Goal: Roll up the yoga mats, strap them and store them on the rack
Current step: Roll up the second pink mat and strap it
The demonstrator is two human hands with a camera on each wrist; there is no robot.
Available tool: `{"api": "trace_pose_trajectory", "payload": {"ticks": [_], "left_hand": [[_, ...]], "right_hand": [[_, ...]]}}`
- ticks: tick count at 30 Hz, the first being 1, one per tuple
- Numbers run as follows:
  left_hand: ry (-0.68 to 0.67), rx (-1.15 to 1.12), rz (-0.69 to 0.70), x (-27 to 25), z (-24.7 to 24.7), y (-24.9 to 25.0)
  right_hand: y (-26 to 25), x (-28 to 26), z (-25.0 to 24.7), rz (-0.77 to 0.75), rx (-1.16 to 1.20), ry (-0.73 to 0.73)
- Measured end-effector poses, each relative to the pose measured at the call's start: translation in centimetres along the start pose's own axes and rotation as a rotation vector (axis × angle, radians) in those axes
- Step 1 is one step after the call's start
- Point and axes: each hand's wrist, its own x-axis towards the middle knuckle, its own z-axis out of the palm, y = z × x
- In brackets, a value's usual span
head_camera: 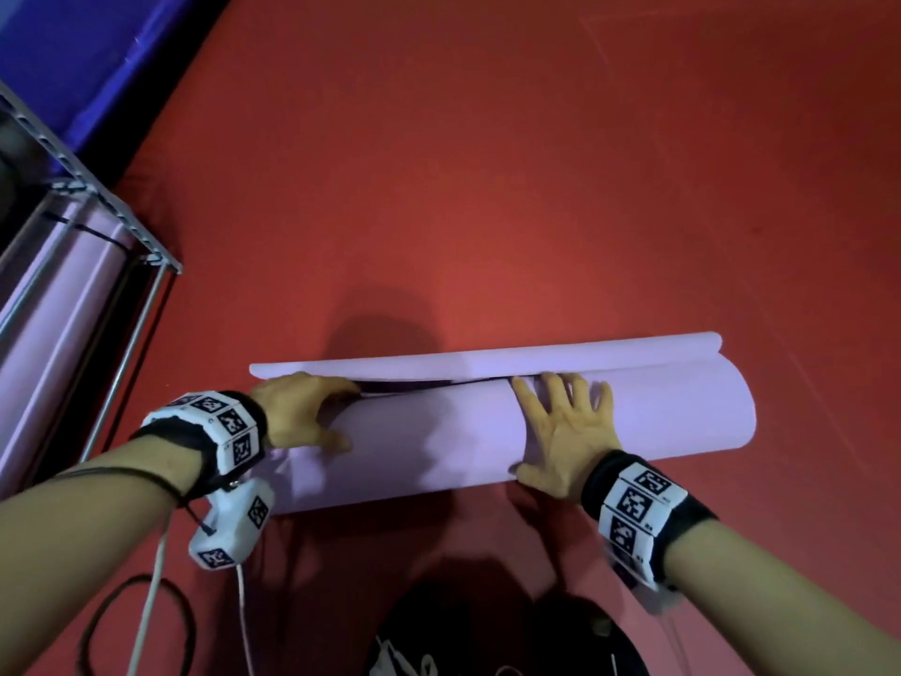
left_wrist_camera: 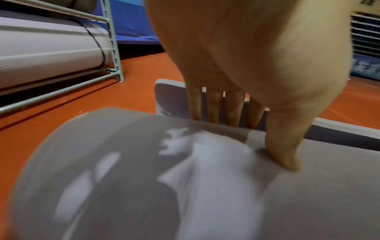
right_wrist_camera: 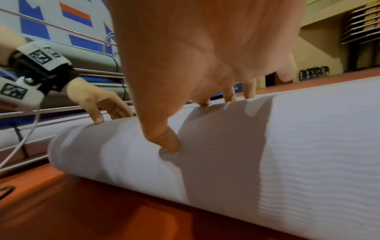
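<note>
A lilac yoga mat lies almost fully rolled across the red floor. Its short loose end lies flat beyond the roll. My left hand rests on the roll's left part, with its fingers reaching straight down into the crease between roll and loose end and the thumb pressing on the near side. My right hand lies spread flat on the middle of the roll, fingers straight, thumb pressing into the surface. A black strap loop lies on the floor by my left forearm.
A grey metal rack stands at the left and holds a rolled lilac mat bound with a black strap. A blue mat lies behind it. Something dark sits at the bottom edge. Red floor stretches beyond.
</note>
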Motion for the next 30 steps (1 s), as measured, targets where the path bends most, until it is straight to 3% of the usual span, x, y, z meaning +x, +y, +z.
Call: {"api": "trace_pose_trajectory", "payload": {"ticks": [4,7,8,12,14,19,23,28,30], "left_hand": [[0.281,-0.015,-0.082,-0.5,0.9,0.4],[0.526,-0.007,0.040,-0.1,2.6,1.4],[0.524,-0.004,0.039,0.2,2.8,1.6],[0.261,0.198,-0.129,0.6,2.6,2.7],[0.197,0.287,-0.121,0.7,2.8,2.8],[0.249,0.242,-0.052,1.8,2.3,2.2],[0.210,0.355,-0.096,2.0,1.1,1.9],[0.177,0.513,-0.168,2.7,-0.4,2.3],[0.142,0.529,-0.174,3.0,-0.8,2.3]], "right_hand": [[-0.3,1.3,-0.2,-0.007,-0.099,-0.046],[-0.2,2.4,0.3,0.000,-0.149,-0.036],[-0.2,2.8,0.5,-0.004,-0.149,-0.016],[0.3,3.8,0.7,0.021,-0.135,0.089],[0.6,4.2,0.3,0.007,-0.129,0.088],[1.0,5.5,-1.0,-0.031,-0.098,0.034],[1.7,6.6,-3.1,-0.049,-0.012,-0.062],[0.2,9.6,-7.5,-0.117,0.066,0.129],[-1.3,11.0,-8.1,-0.209,0.182,0.089]]}}
